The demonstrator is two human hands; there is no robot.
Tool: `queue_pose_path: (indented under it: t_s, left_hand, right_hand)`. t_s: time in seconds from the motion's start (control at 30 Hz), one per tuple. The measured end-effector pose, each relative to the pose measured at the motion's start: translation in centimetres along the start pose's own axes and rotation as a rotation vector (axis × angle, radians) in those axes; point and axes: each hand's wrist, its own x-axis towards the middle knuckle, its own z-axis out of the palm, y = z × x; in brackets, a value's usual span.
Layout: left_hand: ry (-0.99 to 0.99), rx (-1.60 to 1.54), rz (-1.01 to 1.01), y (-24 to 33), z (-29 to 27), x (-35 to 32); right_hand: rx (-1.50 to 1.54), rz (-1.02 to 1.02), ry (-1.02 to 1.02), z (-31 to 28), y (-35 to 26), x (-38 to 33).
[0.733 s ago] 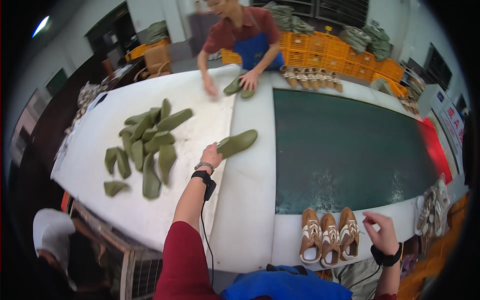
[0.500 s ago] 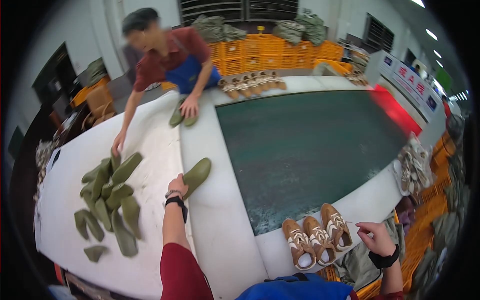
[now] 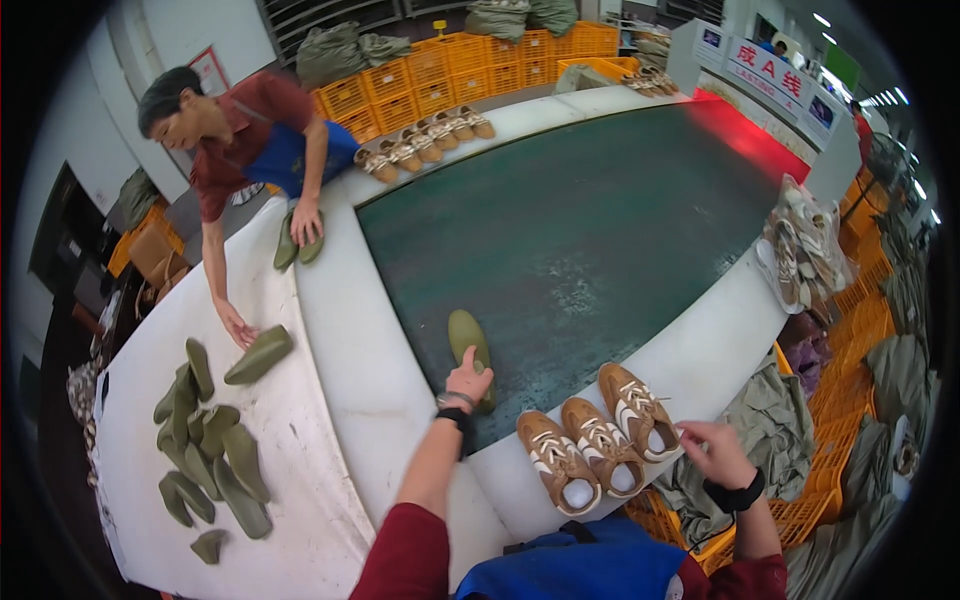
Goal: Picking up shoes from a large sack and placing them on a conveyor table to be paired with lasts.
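My left hand (image 3: 468,384) grips an olive-green shoe last (image 3: 468,335) by its rear part, over the near left corner of the dark green conveyor belt (image 3: 600,230). My right hand (image 3: 718,452) is closed in a pinch at the heel of the rightmost brown sneaker (image 3: 637,408); whether it holds the heel or a lace end cannot be made out. Three brown sneakers with white stripes and laces stand side by side on the white ledge (image 3: 690,350) before me. A loose pile of green shoe lasts (image 3: 205,445) lies on the white table at left.
Across the table a co-worker (image 3: 265,135) holds a pair of lasts with one hand and reaches to another last. A row of brown sneakers (image 3: 425,140) stands on the far ledge. Bagged shoes (image 3: 805,245) sit at right, beside orange crates (image 3: 800,500) and grey cloth.
My left hand has carried the shoe last rightward from the white ledge over the belt. My right hand has come closer to the rightmost sneaker. The view has turned right.
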Motion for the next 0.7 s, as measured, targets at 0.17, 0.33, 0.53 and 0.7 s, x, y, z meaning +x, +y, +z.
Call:
queue_pose_path:
  t_s: [0.17, 0.33, 0.53, 0.7]
  left_hand:
    - [0.100, 0.033, -0.038, 3.8, 4.3, 2.1]
    - [-0.060, -0.121, -0.010, 5.7, 5.0, 2.8]
    - [-0.089, -0.238, 0.180, 2.3, 2.1, 0.1]
    - [-0.013, -0.287, 0.456, 8.7, -0.3, -9.5]
  right_hand:
    - [0.063, 0.077, -0.075, 1.1, 3.2, -4.6]
    - [-0.020, 0.209, -0.009, 2.2, 5.7, -6.0]
    - [-0.190, 0.237, 0.094, 7.1, 10.6, -2.3]
    - [-0.242, 0.287, 0.064, 8.9, 14.1, 1.2]
